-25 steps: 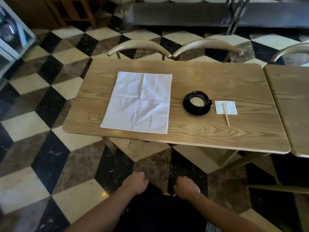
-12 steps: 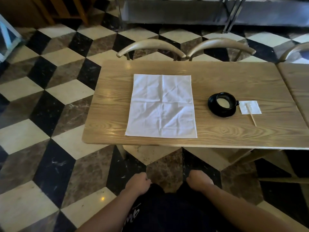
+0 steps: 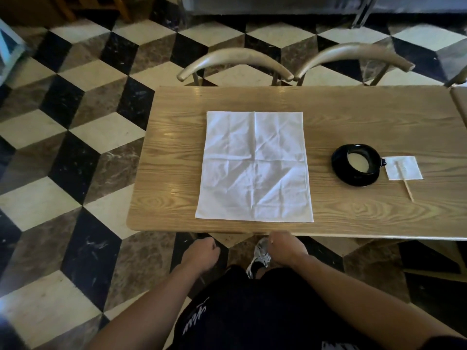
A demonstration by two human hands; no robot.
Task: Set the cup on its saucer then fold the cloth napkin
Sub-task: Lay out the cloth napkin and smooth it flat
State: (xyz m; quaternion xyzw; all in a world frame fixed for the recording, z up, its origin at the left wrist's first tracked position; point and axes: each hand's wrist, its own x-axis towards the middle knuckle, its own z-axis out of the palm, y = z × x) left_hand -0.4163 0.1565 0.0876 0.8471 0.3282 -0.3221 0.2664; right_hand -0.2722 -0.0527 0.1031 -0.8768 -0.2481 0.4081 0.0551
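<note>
While your left hand (image 3: pixel 202 252) and right hand (image 3: pixel 285 247) hang low in frame, below surface (image 3: pixel 171 157) edge, both curled into loose fists, gripping nothing. Wood-grain surface, rounded corners. White cloth napkin (image 3: pixel 254 168) flat at frame centre, near-square, creased, unfolded. Glossy black cup (image 3: pixel 358 161) sits on round black saucer (image 3: pixel 353 179), right of napkin, pale liquid inside. Small white paper square (image 3: pixel 404 168) just beside saucer, thin wooden stick (image 3: pixel 406 186) lying across it.

there are white letters on the black shorts (image 3: pixel 242 322), below the near edge of the table (image 3: pixel 353 213), but they are too curly and cut off to read. no other words or numbers show.
</note>
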